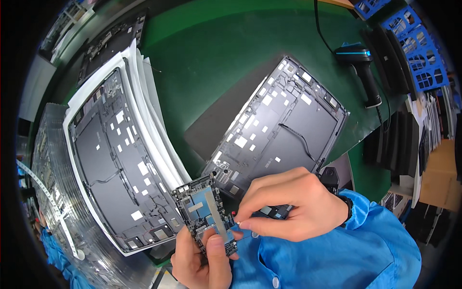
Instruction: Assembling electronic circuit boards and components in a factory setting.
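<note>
My left hand (211, 262) grips a circuit board (197, 198), tilted, by its lower end, thumb over the front. Blue patches and a grey strip cover part of the board's face. At the board's right edge my right hand (301, 207) is closed in a pinch of thumb and forefinger. A tiny red spot shows by its fingertips; what they hold is too small to name. Under that hand sits a dark part (275, 212), and I cannot tell whether it is held. Beyond both hands lies a dark device housing (308, 127) with white stickers and a loose black cable.
A dark foam pad (216, 111) lies partly under the housing on the green table (192, 43). Left, another housing (98, 132) rests on stacked white sheets (149, 96), beside clear plastic trays (53, 159). A corded handheld scanner (365, 77) stands at right, near blue crates (418, 53).
</note>
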`<state>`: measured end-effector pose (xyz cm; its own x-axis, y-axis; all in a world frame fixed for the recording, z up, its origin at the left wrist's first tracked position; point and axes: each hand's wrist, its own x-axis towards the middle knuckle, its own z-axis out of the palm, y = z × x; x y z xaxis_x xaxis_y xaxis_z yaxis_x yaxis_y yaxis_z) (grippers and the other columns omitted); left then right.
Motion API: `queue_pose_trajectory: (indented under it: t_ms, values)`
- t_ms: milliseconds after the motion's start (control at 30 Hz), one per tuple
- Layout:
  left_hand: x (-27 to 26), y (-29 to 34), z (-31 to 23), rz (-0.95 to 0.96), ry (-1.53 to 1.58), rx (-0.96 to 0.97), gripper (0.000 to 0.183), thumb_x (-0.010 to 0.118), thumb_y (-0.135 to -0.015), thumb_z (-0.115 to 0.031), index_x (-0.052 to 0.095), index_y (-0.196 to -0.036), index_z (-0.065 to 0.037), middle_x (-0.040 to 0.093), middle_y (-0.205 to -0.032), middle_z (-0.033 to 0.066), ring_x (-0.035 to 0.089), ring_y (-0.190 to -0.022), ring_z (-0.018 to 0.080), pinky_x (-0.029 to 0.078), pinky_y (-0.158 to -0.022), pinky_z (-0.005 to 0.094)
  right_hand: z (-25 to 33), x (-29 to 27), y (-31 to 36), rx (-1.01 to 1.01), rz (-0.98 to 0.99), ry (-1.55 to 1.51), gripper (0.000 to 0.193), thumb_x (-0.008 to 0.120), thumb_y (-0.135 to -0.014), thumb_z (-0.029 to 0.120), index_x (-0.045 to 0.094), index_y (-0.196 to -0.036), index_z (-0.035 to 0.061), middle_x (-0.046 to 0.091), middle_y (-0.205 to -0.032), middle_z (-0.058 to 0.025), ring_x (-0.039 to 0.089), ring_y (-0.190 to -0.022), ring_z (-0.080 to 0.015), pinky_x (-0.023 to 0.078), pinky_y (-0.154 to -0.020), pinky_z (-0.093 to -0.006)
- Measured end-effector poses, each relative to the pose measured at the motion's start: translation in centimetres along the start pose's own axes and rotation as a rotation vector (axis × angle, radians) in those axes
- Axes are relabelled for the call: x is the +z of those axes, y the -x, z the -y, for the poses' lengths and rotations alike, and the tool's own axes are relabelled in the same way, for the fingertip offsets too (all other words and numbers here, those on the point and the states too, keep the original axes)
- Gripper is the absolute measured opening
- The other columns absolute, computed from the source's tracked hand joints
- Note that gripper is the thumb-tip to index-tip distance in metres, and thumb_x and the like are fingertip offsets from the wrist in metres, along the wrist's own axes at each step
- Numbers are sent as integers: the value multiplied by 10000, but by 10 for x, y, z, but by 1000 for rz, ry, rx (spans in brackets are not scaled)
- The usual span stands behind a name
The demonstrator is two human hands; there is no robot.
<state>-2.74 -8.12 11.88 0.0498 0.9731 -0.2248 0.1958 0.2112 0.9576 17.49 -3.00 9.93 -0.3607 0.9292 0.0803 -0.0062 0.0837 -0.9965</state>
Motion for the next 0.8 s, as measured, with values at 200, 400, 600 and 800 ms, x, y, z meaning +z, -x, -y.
queue_pose_trajectory:
  t_ms: [200, 400, 600, 800]
  values:
    - [13, 1, -3, -45, 82, -100, 296, 508, -1003, 37, 545, -1286, 115, 684, -994, 134, 620, -775, 136, 496, -725, 237, -3, -13, 8, 17, -62, -44, 103, 743, -796, -77, 738, -898, -64, 739, -859, -150, 728, -743, -202, 546, -655, -279]
    - [-14, 7, 7, 196, -177, -3, 353, 633, -933, -2, 570, -1268, 89, 689, -889, 83, 562, -714, 76, 435, -679, 200, -11, -20, 12, 20, -97, -71, 111, 757, -760, -77, 739, -859, -30, 721, -749, -99, 703, -665, -151, 513, -588, -256]
    - [-51, 19, 33, 370, -14, -212, 675, 751, -858, -31, 419, -1428, 112, 707, -1038, 123, 575, -736, 78, 436, -663, 193, -16, -31, 16, 174, 175, -158, 95, 760, -756, -47, 714, -827, -6, 647, -665, -45, 628, -579, -125, 477, -518, -263]
    - [-40, 5, 32, 122, -198, 84, 351, 815, -803, -245, 727, -944, 65, 690, -623, 70, 570, -522, 88, 400, -572, 208, -15, -35, 7, 160, 247, -45, 71, 717, -734, 38, 656, -730, 3, 582, -533, -69, 561, -458, -215, 419, -476, -326]
